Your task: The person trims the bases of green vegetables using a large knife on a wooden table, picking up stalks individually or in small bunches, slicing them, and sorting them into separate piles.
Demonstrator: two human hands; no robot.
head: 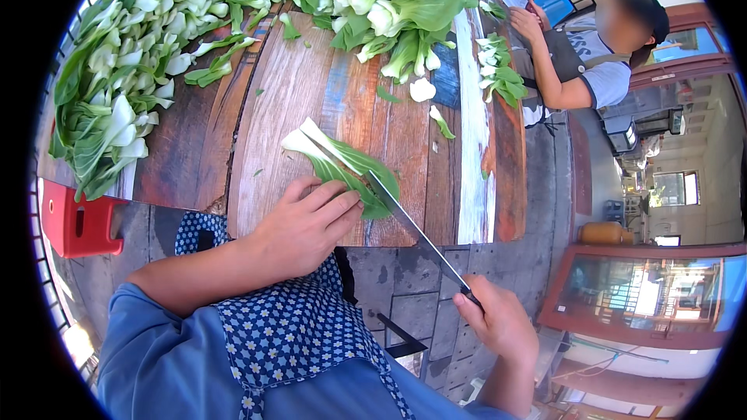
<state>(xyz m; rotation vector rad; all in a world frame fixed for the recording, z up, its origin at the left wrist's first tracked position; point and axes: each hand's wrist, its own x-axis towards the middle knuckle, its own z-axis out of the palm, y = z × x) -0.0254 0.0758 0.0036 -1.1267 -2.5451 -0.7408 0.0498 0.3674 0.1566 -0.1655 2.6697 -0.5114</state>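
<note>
My right hand point(499, 315) is closed round the dark handle of a long, thin-bladed knife point(411, 224). The blade slants up and left over the wooden tabletop, its tip on a bok choy point(344, 166) that is split lengthwise from the white base, the two parts lying side by side. The fingers of my left hand point(315, 216) rest on the lower part, pressing it against the wood. Beyond lies a heap of whole bok choy point(402, 0). On the left is a large pile of cut bok choy point(122, 70). Loose bits of leaf and stem are scattered between.
The tabletop's point(280, 198) near edge runs just before my body. A red plastic stool point(81, 221) stands at the left below it. Another person point(560, 64) in a cap is at the table's right side, hands near a small row of bok choy point(499, 70).
</note>
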